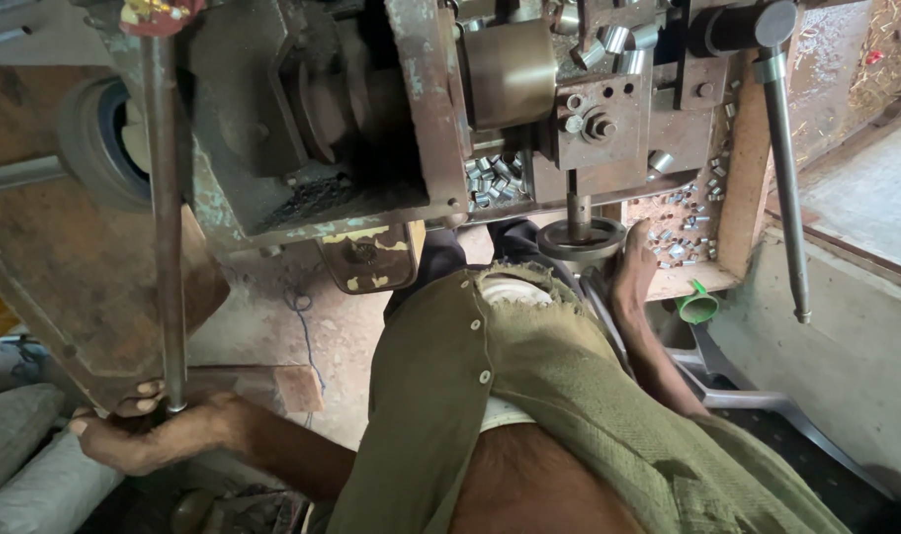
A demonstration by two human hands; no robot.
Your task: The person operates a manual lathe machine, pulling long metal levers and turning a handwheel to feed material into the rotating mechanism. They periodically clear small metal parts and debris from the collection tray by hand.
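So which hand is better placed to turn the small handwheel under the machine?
Right. The right hand already lies against the rim of the handwheel, though its fingers are hidden. The left hand is far off to the other side, wrapped round the lower end of the long rod.

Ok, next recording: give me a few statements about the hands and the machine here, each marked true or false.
1. The left hand grips the lower end of a long metal rod. True.
2. The right hand holds the green funnel. False: it rests at the black handwheel; the funnel sits apart.
3. Small metal cylinders lie piled on the machine. True.
4. The long lever at the right is being held. False: no hand touches it.
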